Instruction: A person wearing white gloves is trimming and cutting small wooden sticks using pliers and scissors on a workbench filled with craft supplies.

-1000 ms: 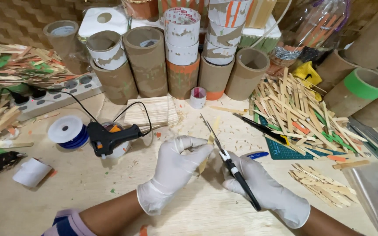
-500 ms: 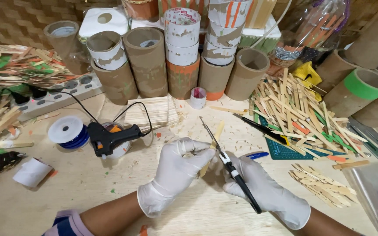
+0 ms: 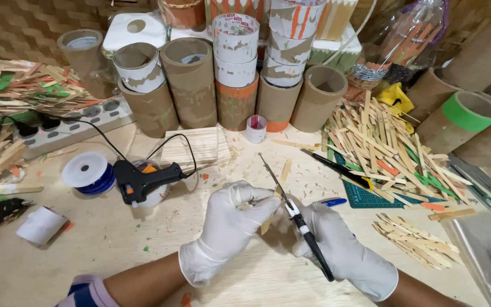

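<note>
1. The left hand [image 3: 225, 227], in a white glove, is closed in a pinch on a thin wooden stick [image 3: 277, 193], which runs toward 1 o'clock from its fingertips.
2. The right hand [image 3: 345, 253], also gloved in white, is wrapped around the black handle of a pair of scissors [image 3: 291, 207]; the narrow blades point toward 11 o'clock and cross the stick just beside the left fingertips.
3. At 9 o'clock from the hands, a black glue gun [image 3: 140, 181] rests on the bench [image 3: 86, 256], with a blue-and-white spool [image 3: 88, 172] just beside it.
4. At 12 o'clock lies a flat mat of joined sticks [image 3: 197, 146], and a small roll of tape [image 3: 256, 128] stands near it.
5. Behind these stands a row of cardboard tubes [image 3: 191, 82], upright and touching one another.
6. At 2 o'clock a loose heap of wooden sticks [image 3: 382, 142] covers part of a green cutting mat [image 3: 373, 199].
7. At 3 o'clock a smaller bundle of sticks [image 3: 416, 239] lies apart from the heap.
8. At 10 o'clock a white power strip [image 3: 69, 122] lies along the bench edge.
</note>
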